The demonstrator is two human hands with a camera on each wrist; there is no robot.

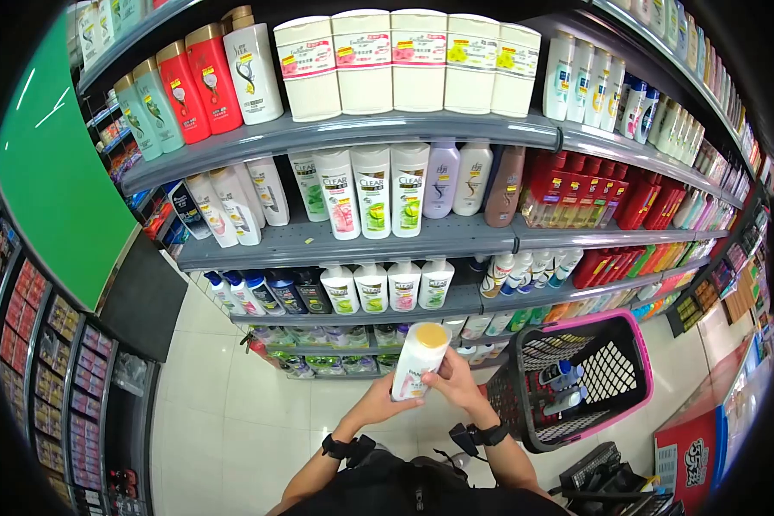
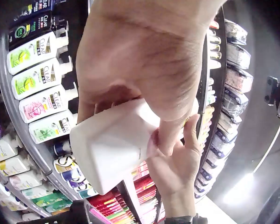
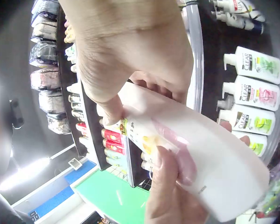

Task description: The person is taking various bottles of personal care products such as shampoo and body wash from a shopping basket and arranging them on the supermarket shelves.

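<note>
I hold a white shampoo bottle [image 1: 419, 361] with a yellow cap upright in front of the shelves, at about waist height. My left hand [image 1: 385, 397] grips its lower body from the left. My right hand [image 1: 454, 378] wraps around it from the right, fingers curled on its side. In the left wrist view the bottle's flat white base [image 2: 113, 156] points at the camera, with the left hand [image 2: 144, 60] above it and the right hand [image 2: 177, 163] behind. In the right wrist view the bottle [image 3: 196, 158] shows a pink and yellow label under the right hand [image 3: 130, 56].
Grey store shelves [image 1: 353, 133] full of shampoo bottles stand ahead, with CLEAR bottles [image 1: 372, 191] on the middle shelf. A pink and black shopping basket [image 1: 586, 378] holding a few bottles sits to my right. White tiled floor [image 1: 206, 413] lies to the left.
</note>
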